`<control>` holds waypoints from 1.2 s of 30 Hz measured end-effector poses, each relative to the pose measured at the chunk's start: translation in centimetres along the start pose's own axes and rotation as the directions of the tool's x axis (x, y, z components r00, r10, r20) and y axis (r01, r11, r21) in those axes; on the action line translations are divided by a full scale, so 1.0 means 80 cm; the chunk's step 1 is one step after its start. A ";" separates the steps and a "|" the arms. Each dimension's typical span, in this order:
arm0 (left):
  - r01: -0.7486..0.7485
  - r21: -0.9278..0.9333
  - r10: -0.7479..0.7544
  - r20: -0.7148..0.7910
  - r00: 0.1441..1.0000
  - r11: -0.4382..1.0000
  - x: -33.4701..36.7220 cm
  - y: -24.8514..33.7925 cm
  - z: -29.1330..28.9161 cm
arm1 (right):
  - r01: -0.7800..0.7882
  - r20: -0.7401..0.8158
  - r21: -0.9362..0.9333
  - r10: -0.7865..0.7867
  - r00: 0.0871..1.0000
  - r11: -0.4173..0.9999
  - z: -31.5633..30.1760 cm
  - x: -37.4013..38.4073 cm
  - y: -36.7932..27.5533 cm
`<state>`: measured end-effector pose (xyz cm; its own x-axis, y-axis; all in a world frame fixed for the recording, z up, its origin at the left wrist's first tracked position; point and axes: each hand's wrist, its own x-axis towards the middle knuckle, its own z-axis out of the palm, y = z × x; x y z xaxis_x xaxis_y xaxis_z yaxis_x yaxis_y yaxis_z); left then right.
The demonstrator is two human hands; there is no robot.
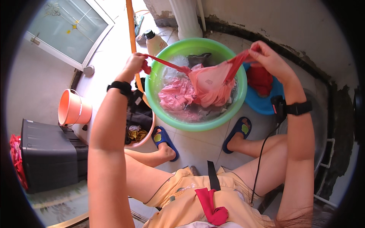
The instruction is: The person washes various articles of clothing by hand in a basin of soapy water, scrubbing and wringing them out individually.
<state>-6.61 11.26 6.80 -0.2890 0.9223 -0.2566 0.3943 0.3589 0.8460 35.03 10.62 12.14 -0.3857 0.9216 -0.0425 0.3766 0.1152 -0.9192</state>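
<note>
A wet pink garment with red trim [210,84] is stretched over a round green basin [152,102]. Its red band runs up to my left hand [136,64], closed on it beyond the basin's left rim. On the other side my right hand [266,59] pinches the red edge, above the right rim. The garment's lower part hangs into soapy water. Beside it in the basin lie a bunched pink patterned cloth [176,93] and a dark cloth [199,59].
A blue basin [266,106] with red cloth stands at the right. At the left are a tub of dark clothes [140,116], an orange bucket [76,110] and a dark grey box [47,155]. A bottle with a black cap [156,45] and an orange pole [131,26] stand behind.
</note>
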 end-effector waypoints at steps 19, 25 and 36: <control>-0.627 0.253 0.374 0.620 0.689 0.737 0.001 -0.084 0.190 | -0.165 0.227 -0.292 0.236 0.945 0.942 0.131 0.089 0.122; -0.491 0.403 0.171 0.613 0.771 0.772 -0.022 -0.130 0.296 | -0.078 0.058 -0.362 0.106 0.993 0.929 0.161 0.100 0.251; -0.436 0.663 -0.074 0.594 0.801 0.608 -0.003 -0.198 0.266 | 0.015 0.349 -0.822 0.483 0.803 0.569 0.255 0.089 0.218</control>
<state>5.82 8.41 -16.46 0.2576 0.7972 -0.5460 0.9445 -0.0883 0.3165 21.68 11.66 -12.21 -0.4219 0.6669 -0.6143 0.9010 0.3837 -0.2023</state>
